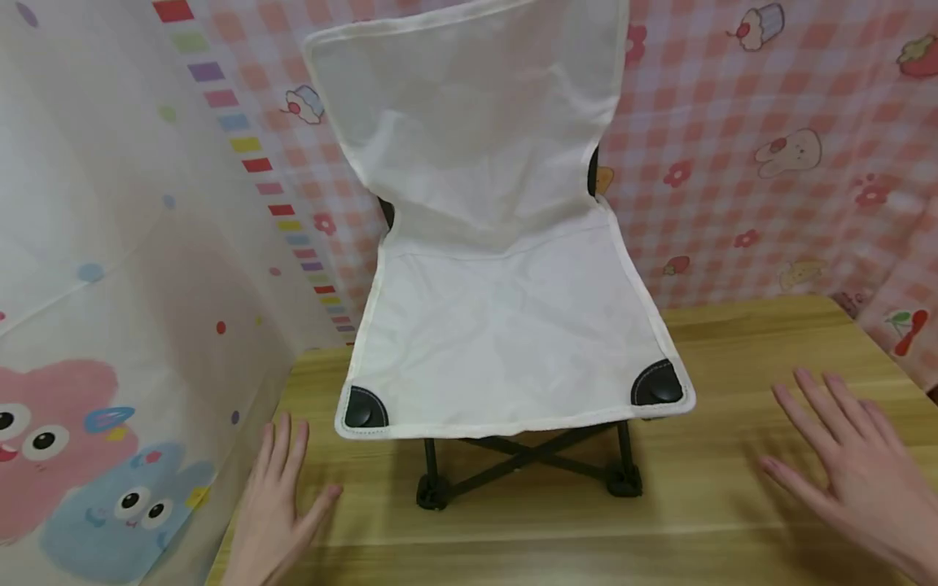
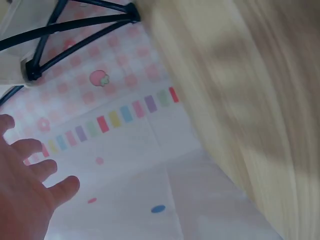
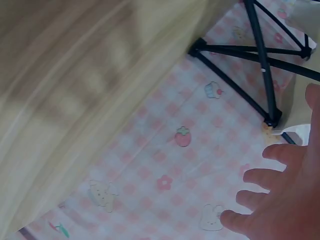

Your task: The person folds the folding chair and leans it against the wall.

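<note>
A folding chair (image 1: 506, 325) with a white fabric seat and backrest stands unfolded on the wooden table. Black corner patches mark the front of its seat, and dark crossed legs (image 1: 523, 456) show below. To the chair's left, my left hand (image 1: 274, 496) is spread with fingers straight, holding nothing. My right hand (image 1: 853, 464) is off to the chair's right, fingers apart and also holding nothing. Both wrist views show the hands apart from the dark frame tubes (image 2: 75, 25), whose joints (image 3: 272, 117) meet the white fabric.
The wooden tabletop (image 1: 755, 350) extends on both sides of the chair. Behind it hangs a pink checked cloth (image 1: 733, 146) with small printed pictures. A white curtain (image 1: 146, 268) with cartoon figures hangs along the left side of the table.
</note>
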